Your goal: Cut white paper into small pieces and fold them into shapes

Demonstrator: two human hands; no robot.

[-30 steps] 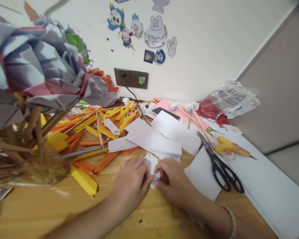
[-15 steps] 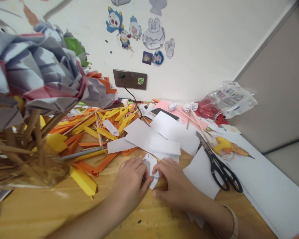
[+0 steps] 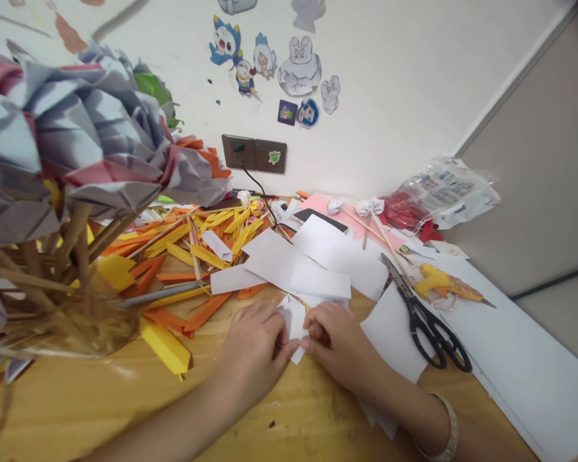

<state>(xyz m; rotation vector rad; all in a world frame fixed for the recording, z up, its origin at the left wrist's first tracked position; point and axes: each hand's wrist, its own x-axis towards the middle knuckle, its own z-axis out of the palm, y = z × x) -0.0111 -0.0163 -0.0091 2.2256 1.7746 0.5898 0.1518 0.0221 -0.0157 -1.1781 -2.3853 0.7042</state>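
Note:
A small folded piece of white paper (image 3: 295,319) lies on the wooden table between my hands, its lower end narrowing to a point. My left hand (image 3: 257,343) grips its left side, thumb resting near the lower tip. On the other side, my right hand (image 3: 341,343) pinches the right edge with thumb and forefinger, the other fingers curled in. Just beyond my fingers are loose white paper sheets (image 3: 270,256), overlapping. Another white sheet (image 3: 395,333) lies partly under my right forearm.
Black scissors (image 3: 426,321) and a yellow glue gun (image 3: 446,282) lie to the right. Orange and yellow folded paper strips (image 3: 178,253) cover the left back. A large bouquet of paper flowers (image 3: 91,128) stands at left. Behind the sheets are a phone (image 3: 324,220) and a plastic bag (image 3: 455,192).
My right thumb has moved up to meet the forefinger at the paper's right edge. The left hand stays on the paper. The view has shifted slightly.

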